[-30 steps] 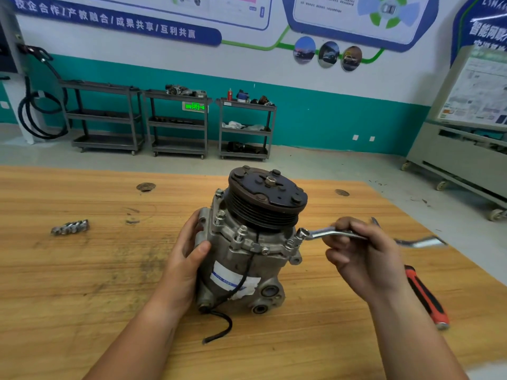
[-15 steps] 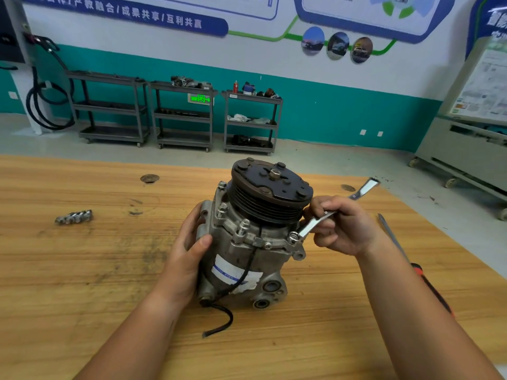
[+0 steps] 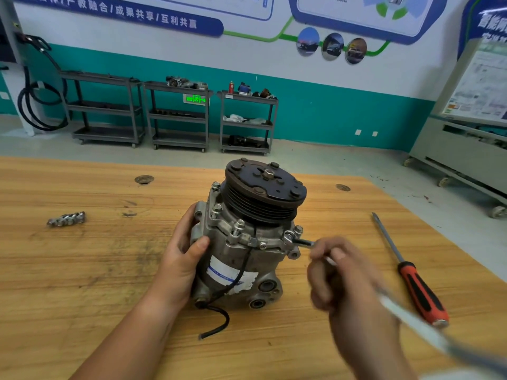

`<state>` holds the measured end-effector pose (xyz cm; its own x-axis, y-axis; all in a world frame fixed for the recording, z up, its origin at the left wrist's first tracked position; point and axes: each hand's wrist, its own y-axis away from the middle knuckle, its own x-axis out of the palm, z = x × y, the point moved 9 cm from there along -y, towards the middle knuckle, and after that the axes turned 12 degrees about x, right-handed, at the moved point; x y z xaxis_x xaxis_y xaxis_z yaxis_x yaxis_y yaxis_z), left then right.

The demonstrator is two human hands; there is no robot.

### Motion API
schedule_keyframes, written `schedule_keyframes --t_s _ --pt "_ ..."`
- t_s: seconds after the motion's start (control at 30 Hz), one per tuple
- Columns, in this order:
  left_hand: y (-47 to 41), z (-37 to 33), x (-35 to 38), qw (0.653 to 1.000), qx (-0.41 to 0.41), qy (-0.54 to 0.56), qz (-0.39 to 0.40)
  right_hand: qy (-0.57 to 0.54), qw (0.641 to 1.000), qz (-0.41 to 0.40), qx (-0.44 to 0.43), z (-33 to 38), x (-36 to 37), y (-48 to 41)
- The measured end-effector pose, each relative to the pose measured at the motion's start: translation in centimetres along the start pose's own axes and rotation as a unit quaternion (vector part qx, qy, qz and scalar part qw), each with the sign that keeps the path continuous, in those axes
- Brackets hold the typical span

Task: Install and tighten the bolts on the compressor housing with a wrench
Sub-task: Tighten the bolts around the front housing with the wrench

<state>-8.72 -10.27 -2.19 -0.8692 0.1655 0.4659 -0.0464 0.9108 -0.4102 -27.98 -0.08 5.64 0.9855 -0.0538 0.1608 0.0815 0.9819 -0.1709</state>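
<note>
Steel wrench [image 3: 417, 326] clenched in right hand [image 3: 348, 286], both motion-blurred. Ring end seated on front-right flange bolt [image 3: 288, 237]. Left hand [image 3: 186, 259] wrapped round left flank of compressor housing [image 3: 241, 259], thumb across the front, bracing it upright at mid-bench.

Change over last half second: handle swung from up-and-away beside the pulley [image 3: 263, 204] round to low right, pointing back toward the body. Clockwise from above, head staying on the same bolt. Reads as one tightening stroke, probably a reset or another sweep next. Neighbouring bolts [image 3: 240, 224] standing proud of their bosses, so likely still to be run down.

Housing: dull grey cast metal, lugged and ribbed, with a peeling white-and-blue label. Pulley dark and grooved, capped by a brownish clutch plate. Black cable stub [image 3: 219, 322] curling onto the bench [image 3: 82, 283], wood-grain and smudged dark. Screwdriver [image 3: 419, 292] with red-and-black handle lying right of the right hand, apart. Small cluster of metal pieces [image 3: 66, 218] well off to the left.
</note>
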Motion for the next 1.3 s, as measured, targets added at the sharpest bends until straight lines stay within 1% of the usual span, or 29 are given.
schedule_keyframes --t_s 0.07,0.1,0.13,0.17,0.23,0.3,0.33,0.4,0.47,0.57,0.63,0.7,0.83,0.93,1.07,1.13,1.2,1.23,1.27,1.3 --pt "0.0 0.0 -0.1 1.0 0.008 0.004 -0.001 0.149 0.987 -0.005 -0.059 -0.7 3.5 2.2" --pt "0.1 0.0 -0.1 1.0 0.014 0.007 0.0 0.178 0.982 0.013 -0.064 -1.7 5.3 2.7" --pt "0.1 0.0 -0.1 1.0 0.018 0.012 0.002 0.175 0.983 0.031 -0.052 -2.6 6.8 3.0" --pt "0.1 0.0 0.0 1.0 0.018 0.015 0.003 0.151 0.987 0.031 -0.04 -3.0 7.4 3.2" --pt "0.0 0.0 -0.1 1.0 0.016 0.017 0.004 0.073 0.997 0.002 -0.034 -2.6 6.7 3.3" --pt "0.0 -0.1 -0.3 1.0 0.015 0.016 0.004 0.007 0.998 -0.033 -0.045 -1.6 5.0 3.5" --pt "-0.1 -0.1 -0.3 1.0 0.013 0.016 0.004 -0.007 0.998 -0.052 -0.047 -1.1 4.0 3.4" --pt "-0.1 0.0 -0.5 1.0 0.01 0.019 0.001 -0.001 0.995 -0.092 -0.029 -0.6 1.5 2.7" --pt "-0.2 0.1 -0.5 1.0 0.011 0.023 -0.001 -0.008 0.995 -0.097 -0.002 -0.4 -0.5 1.8" --pt "-0.2 0.0 -0.3 1.0 0.017 0.025 0.001 -0.1 0.995 -0.027 0.006 0.0 -2.1 0.3" --pt "-0.2 0.1 -0.3 0.999 0.016 0.027 0.002 -0.133 0.991 0.025 0.012 0.3 -2.4 -1.2" --pt "-0.2 0.1 -0.4 0.999 0.014 0.028 0.003 -0.147 0.986 0.065 0.034 0.0 -2.5 -2.9" --pt "-0.3 0.2 -0.4 1.0 0.009 0.022 0.006 -0.172 0.974 0.104 0.104 -1.2 -2.8 -6.3" --pt "-0.3 0.2 -0.3 1.0 0.01 0.02 0.007 -0.16 0.96 0.178 0.143 -1.6 -1.8 -8.4" --pt "-0.2 0.2 -0.4 1.0 0.009 0.009 0.014 -0.167 0.92 0.316 0.163 -1.8 0.4 -9.7" --pt "-0.2 0.1 -0.4 1.0 0.012 0.005 0.019 -0.204 0.884 0.375 0.191 -2.3 1.4 -9.5" --pt "-0.2 -0.1 -0.3 1.0 0.021 -0.002 0.022 -0.257 0.848 0.401 0.231 -2.8 1.8 -9.5" --pt "-0.2 -0.4 -0.2 0.999 0.032 -0.008 0.023 -0.262 0.846 0.402 0.235 -2.9 1.8 -9.5" --pt "-0.3 -0.7 -0.1 0.998 0.047 -0.02 0.028 -0.244 0.859 0.389 0.225 -2.9 1.7 -9.6" --pt "-0.2 -1.0 0.1 0.997 0.061 -0.038 0.037 -0.214 0.882 0.365 0.207 -2.9 1.4 -9.6"
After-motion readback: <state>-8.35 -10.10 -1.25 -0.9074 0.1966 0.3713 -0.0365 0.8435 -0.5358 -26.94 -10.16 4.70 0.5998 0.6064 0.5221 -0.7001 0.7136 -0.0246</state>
